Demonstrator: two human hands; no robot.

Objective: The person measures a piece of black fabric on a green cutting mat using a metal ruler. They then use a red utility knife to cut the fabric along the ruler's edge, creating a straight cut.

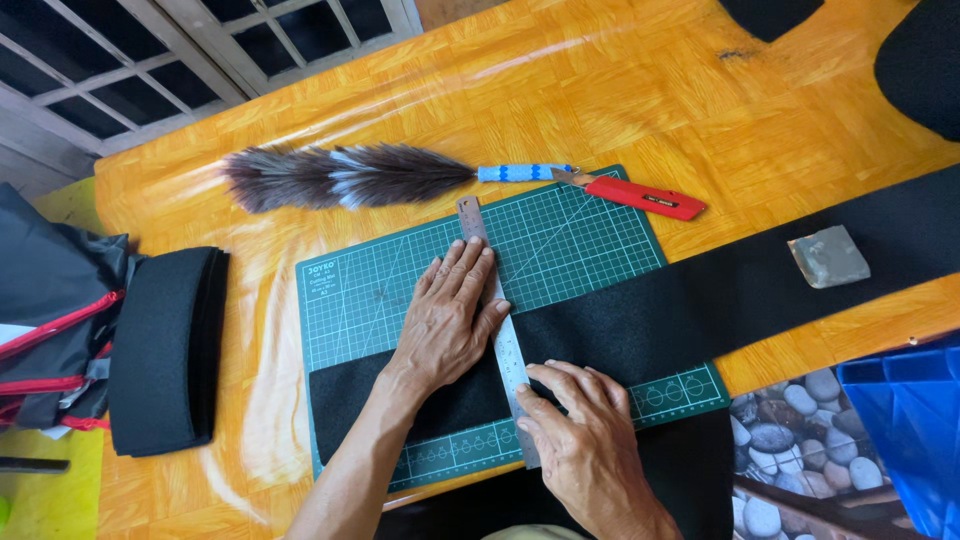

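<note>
Orange wood table (620,90) carries all. Black fabric strip (700,300) long, lies across green cutting mat (580,240); I judge it soft, light, limp, likely to creep, so best pinned flat, not lifted. Steel ruler (497,320) stiff, thin, slick, crosses strip. My left hand (450,320) spread flat, pressing ruler and mat. My right hand (585,430), fingers together, bears on ruler's near end. Feather duster (350,175), red knife (640,195), grey block (828,256) lie apart, untouched.

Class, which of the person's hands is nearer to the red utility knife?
Left. The left hand presses flat on the steel ruler, below-left of the red utility knife; the right hand lies lower, near the table edge.
</note>
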